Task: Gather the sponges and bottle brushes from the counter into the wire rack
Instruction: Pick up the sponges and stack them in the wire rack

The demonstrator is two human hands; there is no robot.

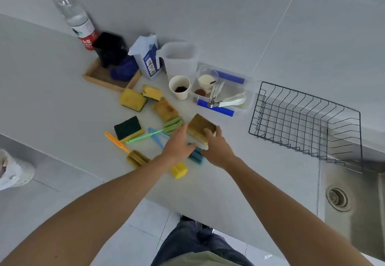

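Several sponges and bottle brushes lie scattered on the grey counter (62,90). My right hand (216,149) grips a brownish-yellow sponge (200,127) from its near side. My left hand (179,145) reaches beside that sponge, fingers spread, over a blue brush (156,138) and a teal sponge head (195,156). A green-handled brush (145,136) ends in a green sponge head (174,124). An orange-handled brush (116,141) lies near the edge. Other sponges: green-topped (128,128), yellow (132,99), torn yellow (152,92), brownish (165,108). The black wire rack (306,120) stands empty at the right.
Along the wall: a clear bottle with red cap (73,13), a wooden tray (108,80) with dark items, a carton (146,57), a white jug (180,59), a paper cup (179,87), a clear box of utensils (223,90). A steel sink (352,203) lies at the right.
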